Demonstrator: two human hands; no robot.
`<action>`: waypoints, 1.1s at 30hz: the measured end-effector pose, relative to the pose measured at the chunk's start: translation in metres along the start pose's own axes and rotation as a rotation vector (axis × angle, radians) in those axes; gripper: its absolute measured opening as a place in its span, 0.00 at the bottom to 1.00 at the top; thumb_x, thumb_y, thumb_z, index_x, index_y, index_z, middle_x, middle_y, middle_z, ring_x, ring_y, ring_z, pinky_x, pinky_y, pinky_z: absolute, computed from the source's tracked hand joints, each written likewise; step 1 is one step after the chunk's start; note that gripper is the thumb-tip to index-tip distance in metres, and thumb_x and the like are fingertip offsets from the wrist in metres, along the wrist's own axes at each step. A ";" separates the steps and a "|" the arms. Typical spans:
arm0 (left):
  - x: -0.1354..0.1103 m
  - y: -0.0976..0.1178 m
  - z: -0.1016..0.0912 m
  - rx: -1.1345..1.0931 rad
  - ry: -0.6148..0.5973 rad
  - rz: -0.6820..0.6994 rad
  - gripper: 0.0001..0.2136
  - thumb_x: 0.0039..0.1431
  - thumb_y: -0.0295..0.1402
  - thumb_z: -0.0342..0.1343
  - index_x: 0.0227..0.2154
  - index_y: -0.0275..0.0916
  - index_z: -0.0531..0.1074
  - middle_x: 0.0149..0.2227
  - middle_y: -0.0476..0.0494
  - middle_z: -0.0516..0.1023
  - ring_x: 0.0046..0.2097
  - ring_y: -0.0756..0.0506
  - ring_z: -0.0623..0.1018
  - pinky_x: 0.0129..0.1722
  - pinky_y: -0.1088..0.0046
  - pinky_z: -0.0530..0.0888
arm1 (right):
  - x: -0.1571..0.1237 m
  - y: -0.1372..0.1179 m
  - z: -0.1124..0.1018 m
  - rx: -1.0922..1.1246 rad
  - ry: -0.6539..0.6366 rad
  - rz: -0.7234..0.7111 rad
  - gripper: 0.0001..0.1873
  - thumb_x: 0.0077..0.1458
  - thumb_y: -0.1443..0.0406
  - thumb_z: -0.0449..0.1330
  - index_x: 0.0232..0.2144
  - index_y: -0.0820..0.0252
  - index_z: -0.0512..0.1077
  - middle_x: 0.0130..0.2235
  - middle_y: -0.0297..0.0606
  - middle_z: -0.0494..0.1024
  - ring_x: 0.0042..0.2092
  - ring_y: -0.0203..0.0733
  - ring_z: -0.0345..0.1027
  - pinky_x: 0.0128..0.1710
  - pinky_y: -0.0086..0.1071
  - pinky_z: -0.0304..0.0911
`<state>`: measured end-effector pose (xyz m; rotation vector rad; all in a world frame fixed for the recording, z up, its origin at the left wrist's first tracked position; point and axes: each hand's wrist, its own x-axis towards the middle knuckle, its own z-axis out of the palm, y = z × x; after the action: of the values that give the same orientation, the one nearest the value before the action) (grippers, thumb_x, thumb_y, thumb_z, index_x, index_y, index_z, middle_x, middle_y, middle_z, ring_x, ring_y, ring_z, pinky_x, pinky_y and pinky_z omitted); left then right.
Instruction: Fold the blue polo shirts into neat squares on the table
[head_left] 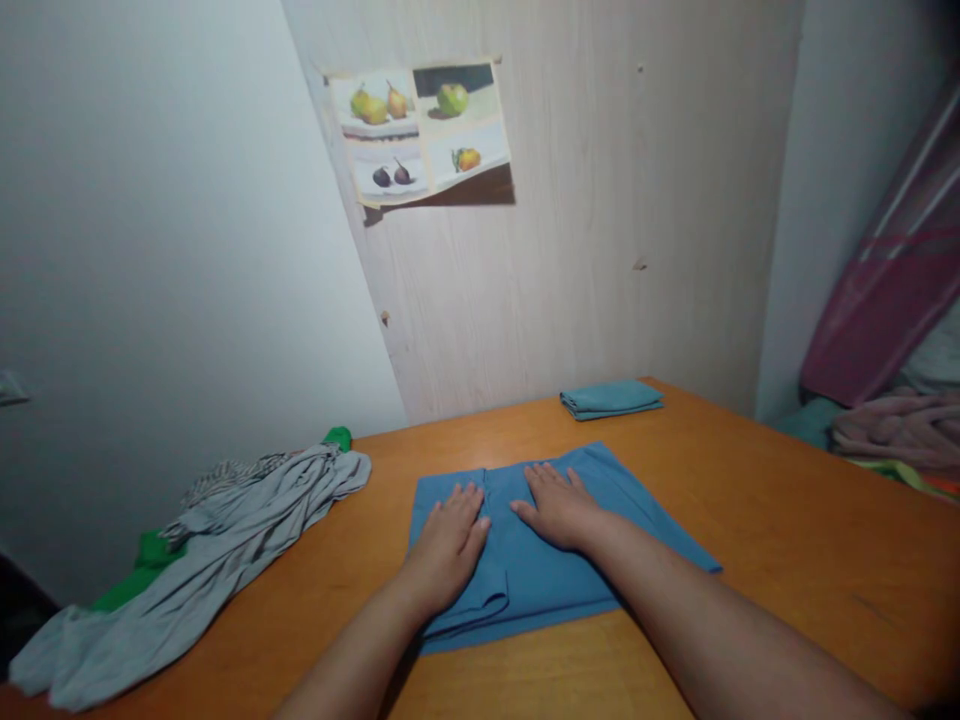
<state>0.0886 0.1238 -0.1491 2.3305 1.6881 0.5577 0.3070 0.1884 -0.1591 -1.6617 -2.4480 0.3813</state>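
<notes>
A blue cloth garment (pixel 555 575) lies partly folded on the orange-brown table, its layers showing along the near edge. Over its left part, a narrower folded flap ends in an open hem near the front. My left hand (pixel 450 545) rests flat on this flap, fingers pointing away from me. My right hand (pixel 559 505) lies palm down on the garment's upper middle, fingers spread. Both hands press on the fabric without gripping it. What kind of garment it is cannot be made out.
A neatly folded teal cloth (pixel 611 398) sits at the table's far edge. Rumpled grey clothing (pixel 247 560) with green fabric (pixel 146 565) lies along the left side of the wooden table (pixel 757 600). Beyond the right edge are a pink item (pixel 862 330) and soft fabrics (pixel 900 425).
</notes>
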 end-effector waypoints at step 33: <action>-0.005 0.024 0.005 0.212 -0.213 0.120 0.44 0.59 0.67 0.35 0.70 0.43 0.52 0.73 0.39 0.43 0.73 0.35 0.44 0.69 0.44 0.44 | -0.008 0.098 -0.054 0.141 0.409 0.523 0.28 0.61 0.50 0.53 0.51 0.66 0.75 0.52 0.56 0.78 0.52 0.54 0.72 0.48 0.38 0.65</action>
<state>0.1106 0.1116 -0.1457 2.5455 1.5857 0.1472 0.4119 0.2223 -0.1360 -2.0575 -1.6500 0.2342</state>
